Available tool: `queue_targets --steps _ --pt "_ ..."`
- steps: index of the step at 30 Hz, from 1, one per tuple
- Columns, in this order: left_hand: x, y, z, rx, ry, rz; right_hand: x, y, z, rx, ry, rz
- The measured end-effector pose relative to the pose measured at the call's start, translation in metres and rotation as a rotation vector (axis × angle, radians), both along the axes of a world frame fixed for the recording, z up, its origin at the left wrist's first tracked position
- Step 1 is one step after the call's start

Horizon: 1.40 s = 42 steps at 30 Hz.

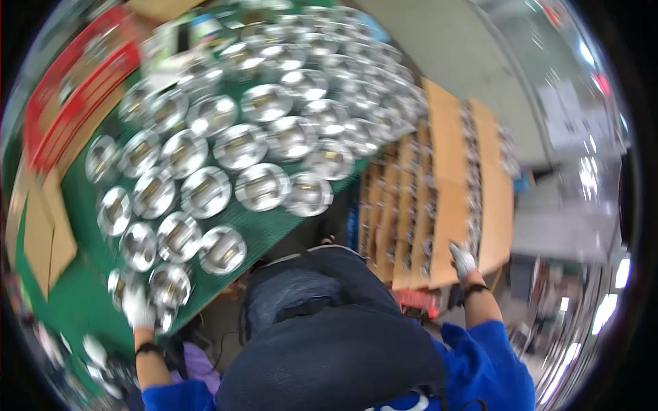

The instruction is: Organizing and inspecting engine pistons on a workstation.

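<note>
Dozens of round metal parts (263,186) seemingly wait on the green surface (79,291), left and upper centre; filled rows (473,185) between cardboard dividers (445,157), right, look done. Wide apart: left hand (139,308) at the lower-left parts, right hand (464,260) by the dividers, grips unclear.

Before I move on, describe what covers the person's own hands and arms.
The left hand and right hand wear white, fabric-looking gloves, the right one partly grey. A narrow dark band circles each wrist. Bright blue fabric sleeves stop short of the bands. Blur hides finer detail.
</note>
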State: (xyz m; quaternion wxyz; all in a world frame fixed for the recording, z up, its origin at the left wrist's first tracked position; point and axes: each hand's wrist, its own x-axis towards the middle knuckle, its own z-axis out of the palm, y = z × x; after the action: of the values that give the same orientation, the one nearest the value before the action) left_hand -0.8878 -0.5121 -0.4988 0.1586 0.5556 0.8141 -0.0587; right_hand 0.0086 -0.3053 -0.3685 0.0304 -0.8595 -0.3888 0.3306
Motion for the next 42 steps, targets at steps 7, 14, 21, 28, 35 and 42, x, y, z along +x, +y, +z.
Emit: queue_targets --steps 7,14,21,28,35,42 --pt "0.039 0.099 0.098 -0.030 -0.206 0.326 -0.004 -0.056 -0.028 -0.095 0.166 -0.448" --pt "0.244 0.278 0.169 0.291 -0.283 -0.263 0.100 -0.033 -0.106 -0.005 0.111 -0.163" --pt "0.546 0.426 0.274 0.074 -0.289 -1.037 0.218 0.082 -0.067 0.322 -0.056 -0.033" --pt "0.761 0.538 0.315 -0.028 -0.238 -1.643 0.313 0.164 -0.051 0.378 -0.310 -0.320" --pt "0.952 0.635 0.236 -0.181 -0.301 -2.079 0.386 0.178 -0.094 0.237 -0.267 -0.421" --pt "1.113 0.720 0.177 -0.296 -0.091 -2.137 0.447 0.227 -0.094 0.015 -0.640 -0.483"
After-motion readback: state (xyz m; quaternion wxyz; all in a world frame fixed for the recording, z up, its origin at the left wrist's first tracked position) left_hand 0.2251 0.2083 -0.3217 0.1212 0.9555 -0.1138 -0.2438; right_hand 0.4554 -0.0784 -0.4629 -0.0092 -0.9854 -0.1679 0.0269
